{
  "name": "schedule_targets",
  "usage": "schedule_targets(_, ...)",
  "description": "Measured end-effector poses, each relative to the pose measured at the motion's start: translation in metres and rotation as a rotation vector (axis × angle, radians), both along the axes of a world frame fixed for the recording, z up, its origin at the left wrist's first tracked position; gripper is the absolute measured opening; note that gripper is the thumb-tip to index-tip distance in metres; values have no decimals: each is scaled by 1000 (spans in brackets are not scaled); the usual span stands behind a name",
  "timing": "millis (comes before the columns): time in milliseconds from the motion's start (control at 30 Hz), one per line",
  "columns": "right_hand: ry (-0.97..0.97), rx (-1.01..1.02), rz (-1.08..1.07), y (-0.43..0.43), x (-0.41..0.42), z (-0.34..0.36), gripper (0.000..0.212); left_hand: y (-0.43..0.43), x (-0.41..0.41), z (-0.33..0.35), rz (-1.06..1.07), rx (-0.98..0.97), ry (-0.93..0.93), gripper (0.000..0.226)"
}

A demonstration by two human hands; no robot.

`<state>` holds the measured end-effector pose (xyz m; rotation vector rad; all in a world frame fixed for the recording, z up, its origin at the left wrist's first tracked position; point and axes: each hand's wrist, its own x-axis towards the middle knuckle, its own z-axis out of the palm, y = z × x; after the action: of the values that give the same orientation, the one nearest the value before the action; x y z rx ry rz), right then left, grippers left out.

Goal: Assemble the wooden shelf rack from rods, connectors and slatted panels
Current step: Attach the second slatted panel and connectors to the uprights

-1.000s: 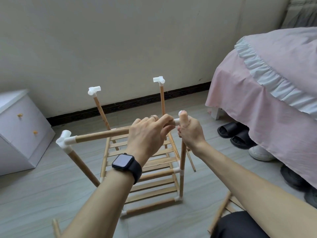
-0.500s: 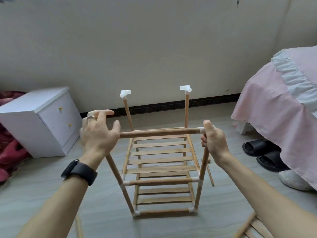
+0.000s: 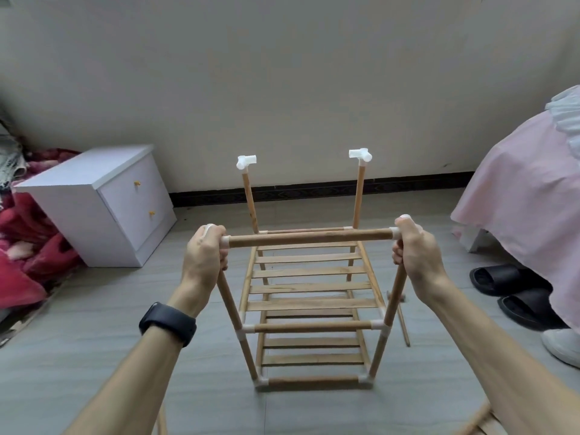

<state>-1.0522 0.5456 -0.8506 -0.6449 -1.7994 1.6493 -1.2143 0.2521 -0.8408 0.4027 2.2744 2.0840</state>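
The wooden shelf rack [image 3: 310, 326] stands on the floor in front of me, with two slatted panels [image 3: 309, 288] fitted between rods and white connectors. My left hand [image 3: 205, 255] grips the front top-left corner connector. My right hand [image 3: 414, 252] grips the front top-right corner connector. A top front rod [image 3: 309, 238] runs level between my two hands. Two rear rods rise higher, each capped with a free white connector: rear left connector [image 3: 246, 161], rear right connector [image 3: 360, 154].
A white bedside cabinet [image 3: 103, 205] stands at the left by red bedding [image 3: 28, 246]. A pink-covered bed [image 3: 527, 208] and black slippers [image 3: 514, 293] lie at the right. A loose rod [image 3: 400, 318] lies beside the rack; another slatted panel [image 3: 485, 420] shows at the bottom right.
My left hand slid left along the top front rod to the left corner connector and closed round it. The rack now stands square to me. My right hand stayed on its corner.
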Motion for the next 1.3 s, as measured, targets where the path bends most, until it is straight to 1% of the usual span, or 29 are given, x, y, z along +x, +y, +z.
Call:
schedule_targets(67,1,37,-11,3,-5,-1,38,1,0,-1,-21,-4,31,28)
schedule_targets(133,-39,121,-52,3,-13,-2,43,1,2,-1,-38,-8,40,34)
schedule_targets(200,-141,184,-160,3,-26,1,58,1,8,0,-47,-15,28,39)
schedule_targets(300,-390,102,-361,7,-51,17,82,7,31,9,-48,-69,17,47)
schedule_targets(333,-442,63,-381,6,-56,23,87,10,41,11,-83,-86,-7,54)
schedule_targets(367,-473,47,-375,1,-59,26,91,12,53,13,-162,-111,-37,63)
schedule_targets(400,-479,51,-350,-8,-60,25,96,12,66,15,-275,-167,-68,74)
schedule_targets(433,-444,48,-303,-23,-56,22,100,11,77,16,-397,-257,-77,82)
schedule_targets(467,-363,23,-210,-40,-49,15,103,9,84,17,-497,-351,-55,84)
schedule_targets(500,-265,-15,-72,-59,-38,7,101,6,86,20,-543,-425,-9,80)
schedule_targets(533,-182,-67,90,-78,-23,0,92,2,85,25,-535,-474,50,74)
schedule_targets(567,-123,-137,246,-95,-9,-5,85,-2,78,30,-462,-502,124,66)
schedule_targets(600,-74,-210,361,-109,4,-10,85,-9,69,34,-326,-524,212,59)
schedule_targets(633,-31,-264,425,-120,14,-15,86,-16,56,37,-156,-537,296,52)
schedule_targets(667,21,-282,437,-130,22,-20,86,-23,44,40,6,-528,351,49)
schedule_targets(700,91,-292,402,-139,28,-22,82,-31,31,41,127,-508,359,49)
schedule_targets(733,160,-295,333,-144,31,-23,73,-37,20,40,200,-486,317,53)
schedule_targets(800,248,-300,206,-148,33,-19,61,-45,2,37,258,-438,178,68)
schedule_targets(867,294,-321,154,-138,33,-16,52,-47,-15,33,285,-373,71,79)
schedule_targets(933,294,-327,169,-122,33,-16,54,-45,-30,32,243,-260,-36,79)
schedule_targets(1000,273,-310,182,-105,34,-18,54,-41,-41,29,116,-148,-124,66)
schedule_targets(1067,260,-280,168,-88,36,-20,55,-35,-42,23,48,-105,-185,55)
schedule_targets(1133,272,-258,96,-72,34,-21,56,-29,-36,14,67,-68,-187,52)
schedule_targets(1200,295,-213,-25,-58,29,-20,61,-25,-23,4,75,-29,-142,53)
schedule_targets(1300,205,22,-238,-47,10,-18,80,-23,7,-5,47,31,-107,50)
